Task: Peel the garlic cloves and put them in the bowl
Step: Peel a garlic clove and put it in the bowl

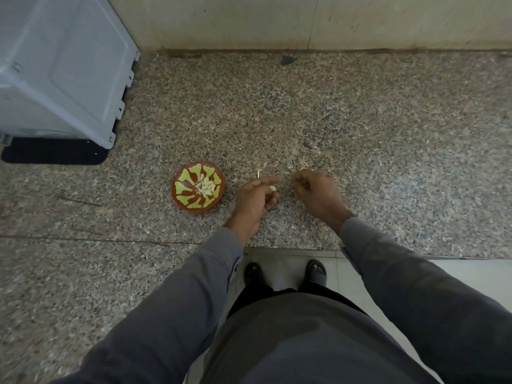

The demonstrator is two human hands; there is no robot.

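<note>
A red bowl (182,202) with a green pattern sits on the granite counter, holding several peeled garlic cloves (206,187). Just right of it, my left hand (255,199) holds a pale garlic clove (273,188) at its fingertips, palm turned up. My right hand (318,194) hovers beside it with curled fingers that seem to pinch a scrap of skin; what it holds is too small to tell. A small garlic stem piece (259,173) lies on the counter behind my left hand.
Bits of garlic skin (303,164) are scattered behind my hands. A grey appliance (63,67) stands at the back left on a black mat (52,155). A wall (304,20) closes the back. The counter edge (291,248) runs just before my body.
</note>
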